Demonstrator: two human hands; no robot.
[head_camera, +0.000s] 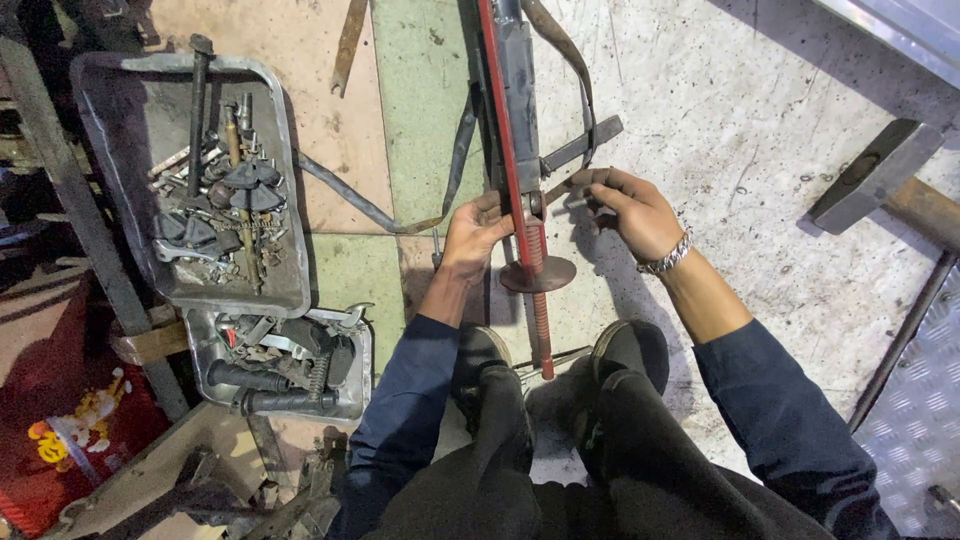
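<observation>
A long red rod with a coil spring and a round rusty disc lies on the floor between my feet, running up along a grey metal frame piece. My left hand grips the rod and frame just above the spring. My right hand, with a metal bracelet on the wrist, pinches a small metal part against a flat dark bracket that sticks out to the right of the frame. Both hands are greasy.
Two metal trays of bolts, levers and oily parts sit at the left, a large one and a smaller one. A sledgehammer lies at the right. A bent flat strap crosses the floor. Checker plate is at the lower right.
</observation>
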